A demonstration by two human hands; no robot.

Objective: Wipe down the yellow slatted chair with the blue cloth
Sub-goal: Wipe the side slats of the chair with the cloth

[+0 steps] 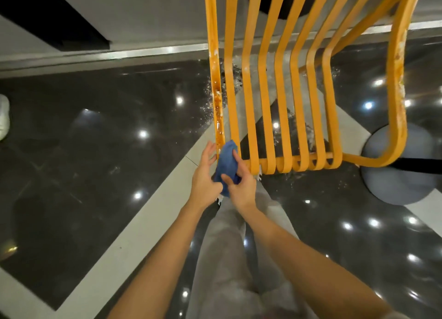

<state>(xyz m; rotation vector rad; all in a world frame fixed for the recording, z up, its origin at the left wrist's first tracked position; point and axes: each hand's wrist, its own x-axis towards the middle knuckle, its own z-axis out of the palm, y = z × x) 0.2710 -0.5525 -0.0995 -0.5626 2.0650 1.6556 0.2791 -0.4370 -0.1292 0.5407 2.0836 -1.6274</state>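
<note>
Partly hidden: blue cloth [226,159] between hands [222,177].

A glossy black floor [83,151] with pale grey bands [134,228] crossing it diagonally mirrors many small ceiling lights as bright white spots. White specks and splashes [210,96] lie scattered on the dark tiles — thickest near the upper middle. A round grey dome-shaped object [397,182] sits on the floor at the right, the toe of a white shoe [3,116] shows at the left edge, and light grey trousers [227,259] fill the lower middle.
</note>
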